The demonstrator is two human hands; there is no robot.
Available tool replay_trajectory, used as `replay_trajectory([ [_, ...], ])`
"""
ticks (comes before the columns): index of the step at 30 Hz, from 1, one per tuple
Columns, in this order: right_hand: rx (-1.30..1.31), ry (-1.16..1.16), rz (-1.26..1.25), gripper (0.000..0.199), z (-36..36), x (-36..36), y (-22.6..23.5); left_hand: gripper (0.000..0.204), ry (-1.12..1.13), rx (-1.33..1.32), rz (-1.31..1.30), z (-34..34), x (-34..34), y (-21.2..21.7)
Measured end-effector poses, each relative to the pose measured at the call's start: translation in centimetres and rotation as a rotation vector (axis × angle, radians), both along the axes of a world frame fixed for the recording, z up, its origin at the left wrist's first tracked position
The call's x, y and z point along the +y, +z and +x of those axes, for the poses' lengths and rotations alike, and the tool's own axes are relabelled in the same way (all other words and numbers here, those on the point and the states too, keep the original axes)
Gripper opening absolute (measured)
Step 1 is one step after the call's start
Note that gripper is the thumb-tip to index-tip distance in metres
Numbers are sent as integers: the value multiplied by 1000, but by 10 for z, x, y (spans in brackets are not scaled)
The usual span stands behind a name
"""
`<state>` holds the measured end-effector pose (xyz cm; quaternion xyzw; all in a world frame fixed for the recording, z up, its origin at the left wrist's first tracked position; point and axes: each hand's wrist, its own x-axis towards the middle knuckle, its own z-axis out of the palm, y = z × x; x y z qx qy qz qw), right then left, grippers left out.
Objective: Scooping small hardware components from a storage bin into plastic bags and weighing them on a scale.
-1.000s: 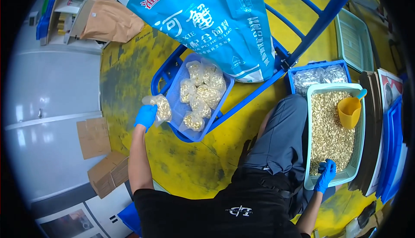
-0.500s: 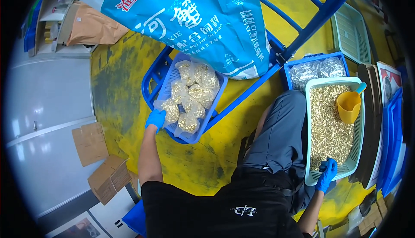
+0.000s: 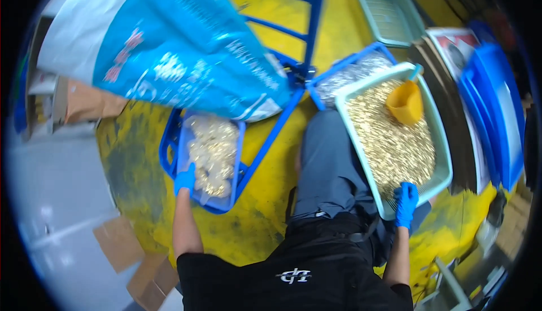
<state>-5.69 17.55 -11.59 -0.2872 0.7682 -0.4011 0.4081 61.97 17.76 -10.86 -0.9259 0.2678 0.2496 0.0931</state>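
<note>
At the near left side of a blue-violet plastic basket (image 3: 239, 152) is my left hand (image 3: 185, 179) in a blue glove. Beside its fingers lie clear bags (image 3: 212, 147) filled with small gold-coloured pieces; blur hides whether it grips one. My gloved right hand (image 3: 406, 202) is at the near end of a pale green basket (image 3: 437, 133), fingers curled down at the loose gold-coloured pieces (image 3: 389, 141). What is in those fingers is hidden. A yellow scoop (image 3: 405, 103) with a light blue handle rests on the pieces near the far end.
A large blue and white sack (image 3: 186, 46) leans over a blue metal cart frame (image 3: 313, 29). Behind the green basket sits a blue crate (image 3: 333, 74) of clear packets. An upright blue tray (image 3: 491, 108) and cardboard stand right. Another green basket (image 3: 389, 12) lies far right.
The whole view has swung, and much of the scene has shifted left and tilted. My left hand is lower along the basket's side. My right hand stays at the green basket's near end.
</note>
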Motion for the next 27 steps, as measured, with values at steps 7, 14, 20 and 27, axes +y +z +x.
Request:
replay_trajectory([
  [7, 380, 153, -74, 16, 19, -1, 23, 57, -126, -480, -329, -75, -18, 81],
  [14, 295, 43, -150, 17, 11, 1, 22, 31, -661, 17, -882, -200, -74, 51],
  [20, 274, 30, -46, 16, 11, 7, 19, 27, -868, 554, -819, -412, -120, 40],
  [27, 418, 134, -12, 18, 23, 3, 23, 25, -1158, 570, -687, -484, -114, 24],
])
